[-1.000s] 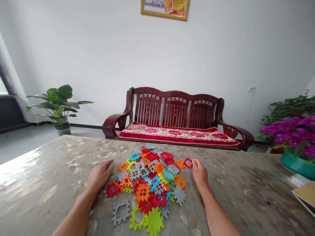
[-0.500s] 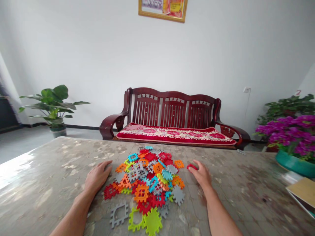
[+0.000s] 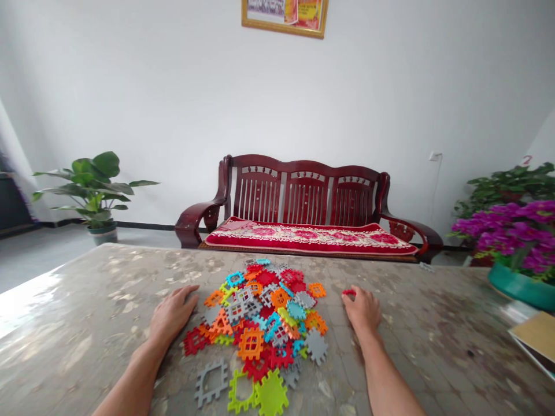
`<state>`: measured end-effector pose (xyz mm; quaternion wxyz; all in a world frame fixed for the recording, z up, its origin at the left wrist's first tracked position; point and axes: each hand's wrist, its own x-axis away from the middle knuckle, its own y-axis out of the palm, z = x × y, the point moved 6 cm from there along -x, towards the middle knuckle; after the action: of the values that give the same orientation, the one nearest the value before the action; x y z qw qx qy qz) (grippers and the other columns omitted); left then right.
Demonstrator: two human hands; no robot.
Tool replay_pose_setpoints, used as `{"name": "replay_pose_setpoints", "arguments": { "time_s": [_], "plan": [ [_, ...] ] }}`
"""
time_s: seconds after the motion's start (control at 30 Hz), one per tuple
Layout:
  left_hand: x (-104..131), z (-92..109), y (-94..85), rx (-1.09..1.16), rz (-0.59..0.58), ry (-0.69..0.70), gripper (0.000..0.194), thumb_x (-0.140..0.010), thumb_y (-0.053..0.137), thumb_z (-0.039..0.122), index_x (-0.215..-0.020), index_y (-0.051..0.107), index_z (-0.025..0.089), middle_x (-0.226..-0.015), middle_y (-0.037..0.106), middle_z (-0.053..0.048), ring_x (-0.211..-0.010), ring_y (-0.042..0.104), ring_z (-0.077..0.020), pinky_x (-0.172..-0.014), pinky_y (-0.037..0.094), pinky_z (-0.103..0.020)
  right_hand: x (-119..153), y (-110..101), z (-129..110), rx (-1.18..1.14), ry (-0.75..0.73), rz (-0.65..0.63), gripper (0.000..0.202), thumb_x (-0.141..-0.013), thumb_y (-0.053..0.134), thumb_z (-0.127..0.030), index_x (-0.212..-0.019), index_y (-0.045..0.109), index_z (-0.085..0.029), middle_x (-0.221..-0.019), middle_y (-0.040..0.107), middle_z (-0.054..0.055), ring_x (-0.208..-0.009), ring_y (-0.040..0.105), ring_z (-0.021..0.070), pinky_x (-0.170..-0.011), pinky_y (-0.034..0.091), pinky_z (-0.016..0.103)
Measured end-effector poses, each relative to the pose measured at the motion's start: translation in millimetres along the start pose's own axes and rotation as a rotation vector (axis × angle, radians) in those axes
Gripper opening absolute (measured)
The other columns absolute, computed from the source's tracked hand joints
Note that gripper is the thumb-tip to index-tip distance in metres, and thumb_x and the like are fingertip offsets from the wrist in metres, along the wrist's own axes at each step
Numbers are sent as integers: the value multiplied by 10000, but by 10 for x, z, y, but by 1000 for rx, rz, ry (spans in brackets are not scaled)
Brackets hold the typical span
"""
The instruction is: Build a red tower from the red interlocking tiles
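Observation:
A heap of plastic interlocking tiles in red, orange, grey, blue and lime green lies between my hands, with notched edges and some window-like cut-outs. My left hand rests on the table just left of the heap, palm down and fingers stretched out, holding nothing. To the right of the heap, my right hand is closed on a small red tile, pinched by thumb and fingers; most of that tile is hidden. Nearest to me lie a grey frame tile and a solid lime green tile.
The table has a patterned grey-brown cover. Purple flowers in a teal pot and a tan-covered book stand on its right side. Behind it are a wooden bench and a potted plant.
My right hand has moved right, away from the heap, with the red tile still in it. My left hand has stayed in place.

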<state>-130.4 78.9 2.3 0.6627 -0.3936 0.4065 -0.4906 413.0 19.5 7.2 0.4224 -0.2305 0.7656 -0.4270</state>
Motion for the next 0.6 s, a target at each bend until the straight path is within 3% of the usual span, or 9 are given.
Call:
{"name": "replay_pose_setpoints", "arguments": {
  "time_s": [0.07,0.17,0.33,0.6],
  "plan": [
    [-1,1,4,3,4,7,494,-908,366,401,-1298,633,254,-1392,600,-77,-1247,572,-281,-1035,444,-415,18,-66,-38,-7,-16,30,342,-834,593,-359,-1134,699,-233,-1122,690,122,-966,607,300,-790,446,395],
    [-14,2,17,-2,6,16,491,-905,367,402,-1284,643,255,-1399,594,-73,-1252,568,-280,-1042,440,-421,82,-145,-246,-120,-191,36,291,-859,554,-284,-1104,707,-247,-1158,689,86,-1015,583,280,-852,434,391],
    [-48,-1,39,-34,26,34,475,-898,381,400,-1259,662,272,-1387,605,-63,-1251,571,-270,-1040,444,-403,277,-151,-652,-354,-424,-72,259,-883,502,-225,-1010,725,-258,-1008,737,36,-970,601,215,-893,436,330],
    [-63,-22,74,-50,18,36,488,-892,376,404,-1272,654,273,-1403,591,-68,-1263,559,-274,-1041,438,-401,498,-191,-976,-490,-597,-189,423,-735,471,-28,-891,760,-295,-935,756,2,-930,618,202,-855,456,328]
  ]
}}
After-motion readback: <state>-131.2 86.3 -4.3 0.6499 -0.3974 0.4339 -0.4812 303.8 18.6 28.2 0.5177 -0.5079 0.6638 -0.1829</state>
